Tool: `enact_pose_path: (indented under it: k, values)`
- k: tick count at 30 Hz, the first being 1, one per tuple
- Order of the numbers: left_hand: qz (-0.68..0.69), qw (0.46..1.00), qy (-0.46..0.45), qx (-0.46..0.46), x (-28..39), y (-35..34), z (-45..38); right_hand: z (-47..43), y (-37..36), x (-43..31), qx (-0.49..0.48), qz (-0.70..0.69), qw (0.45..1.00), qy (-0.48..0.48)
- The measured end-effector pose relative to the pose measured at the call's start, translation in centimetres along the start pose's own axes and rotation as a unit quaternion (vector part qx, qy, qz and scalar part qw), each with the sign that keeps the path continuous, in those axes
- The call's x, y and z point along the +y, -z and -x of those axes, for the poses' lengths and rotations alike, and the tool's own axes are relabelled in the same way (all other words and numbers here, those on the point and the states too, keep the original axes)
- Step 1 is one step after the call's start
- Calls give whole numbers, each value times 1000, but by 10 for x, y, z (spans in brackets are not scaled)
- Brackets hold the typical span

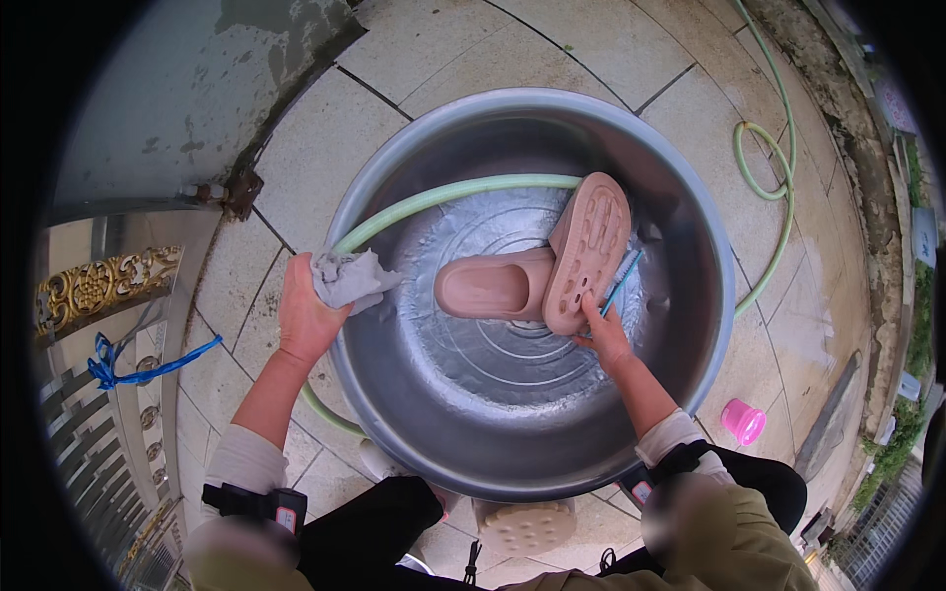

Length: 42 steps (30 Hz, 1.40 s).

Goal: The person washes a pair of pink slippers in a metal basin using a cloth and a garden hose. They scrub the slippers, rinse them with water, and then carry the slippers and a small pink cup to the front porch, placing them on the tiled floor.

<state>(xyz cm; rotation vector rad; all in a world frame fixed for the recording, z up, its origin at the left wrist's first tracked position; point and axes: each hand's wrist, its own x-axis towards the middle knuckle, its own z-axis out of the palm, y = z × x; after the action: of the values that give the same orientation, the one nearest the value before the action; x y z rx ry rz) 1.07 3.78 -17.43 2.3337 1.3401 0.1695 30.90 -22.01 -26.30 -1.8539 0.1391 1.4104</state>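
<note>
A wide metal basin (713, 325) stands before me. At its left rim, my left hand (309, 321) grips a crumpled grey cloth (355, 281). In my right hand (607, 338) is the heel or toe end of a pink slide sandal (597, 244), tilted up so that its grooved sole shows. Its mate, another pink slide sandal (484, 284), lies sole down on the basin floor, partly covered by the held one. Beside my right fingers is a blue-handled brush (619, 284). A light green hose (458, 192) runs over the left rim behind the cloth and passes behind the raised sandal.
More green hose (791, 170) loops over the paving tiles at right. Nearby stands a small pink tub (743, 422). A metal gate (96, 443) with a blue tie (148, 369) borders the left. Close to my legs, a beige knobbed object (528, 528) shows below the basin.
</note>
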Motion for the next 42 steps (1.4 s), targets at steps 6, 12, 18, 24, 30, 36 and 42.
enact_pose_path:
  k: [6,12,18,24,30,36,42]
  values:
    - [15,1000,1,10,-1,-3,4,-3,3,11,-49,10,999,3]
    - [-46,999,1,4,12,4,-1,-6,4,-1,-77,81,994,17]
    - [-72,994,57,-62,28,12,-7,-8,6,-4,-120,121,985,12]
    - [-99,990,62,-79,32,14,-6,-1,10,-2,-111,179,977,23]
    - [-237,962,-126,51,58,14,10,-16,30,24,77,275,954,88]
    - [77,995,48,-35,114,-9,29,-14,14,36,196,284,925,161]
    - [321,911,143,-215,152,-50,64,22,5,14,-18,168,981,100]
